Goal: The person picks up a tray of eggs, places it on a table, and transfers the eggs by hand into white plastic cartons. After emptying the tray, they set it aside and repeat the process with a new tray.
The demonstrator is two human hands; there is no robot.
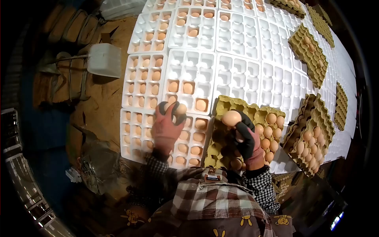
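The left hand [167, 127] was closed round an egg [180, 109], held just above the near white tray [125, 118], most of whose cells were filled. The right hand [248, 139] was clamped on a second egg [231, 117], lifted over the cardboard tray [223, 103] beside it (left cells bare, right rows still stocked). Beyond, one white tray was well filled and its neighbour held only a few eggs. The empty trays [237, 75] further right made up most of the field. Another cardboard tray [312, 118] at the right edge was nearly full. Judgement: the transfer was at an early stage, with most white cells unfilled and many eggs left in cardboard.
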